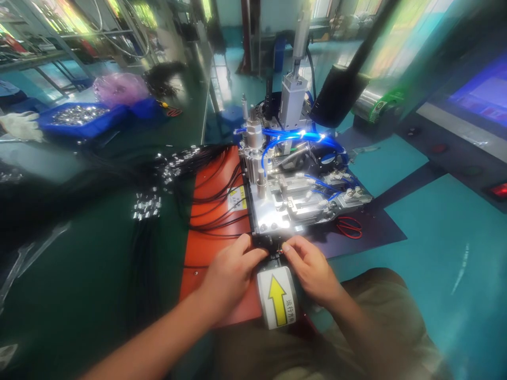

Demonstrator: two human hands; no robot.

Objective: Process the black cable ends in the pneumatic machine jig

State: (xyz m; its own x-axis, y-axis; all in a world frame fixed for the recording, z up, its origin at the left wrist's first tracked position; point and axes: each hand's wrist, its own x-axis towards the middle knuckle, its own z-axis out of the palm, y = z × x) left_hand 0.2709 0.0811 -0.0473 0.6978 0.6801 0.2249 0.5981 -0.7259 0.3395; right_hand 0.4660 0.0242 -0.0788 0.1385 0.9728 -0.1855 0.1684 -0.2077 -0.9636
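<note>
The right hand seems to pinch a small shiny metal piece in front of the silver metal machine. Probably it is light and stiff, best taken by its edges. Whether the left hand's bent fingers clamp something, I cannot tell.

Dark green worktop, blue bin of small shiny metal parts toward its far end, black cables with silvery tips bundled nearer, more strewn beside an orange panel.
</note>
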